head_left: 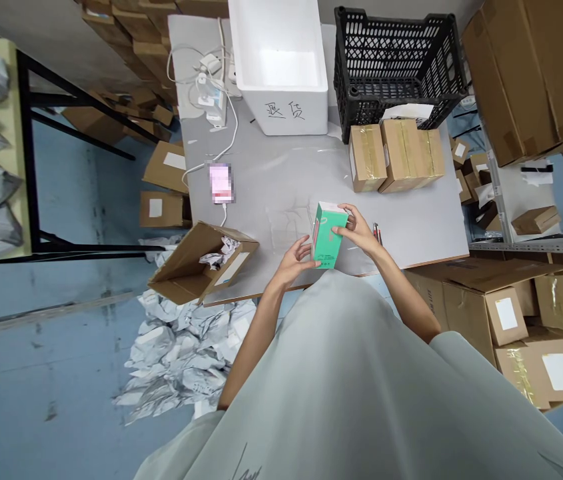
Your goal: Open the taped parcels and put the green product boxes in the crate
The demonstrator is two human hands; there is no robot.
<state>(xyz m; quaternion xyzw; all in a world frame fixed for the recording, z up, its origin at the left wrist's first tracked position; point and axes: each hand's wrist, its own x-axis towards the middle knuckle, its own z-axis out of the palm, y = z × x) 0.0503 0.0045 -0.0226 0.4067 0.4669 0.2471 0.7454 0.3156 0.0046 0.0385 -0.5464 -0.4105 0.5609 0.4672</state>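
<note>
A small green carton with a white top flap is held upright-looking, slightly tilted, above the front edge of the grey table. My right hand grips its upper right side, the thumb across the front and the fingers behind the edge. At the lower left corner, my left hand has its thumb on the carton and its fingers curled along the left side. Just right of my right hand lies a box cutter, partly hidden. Left of my left hand stands an opened cardboard box with crumpled paper inside.
A white foam bin and a black plastic crate stand at the back. Several taped cardboard boxes sit before the crate. A phone lies cabled at the left. Grey mailing bags cover the floor; stacked cartons flank the right.
</note>
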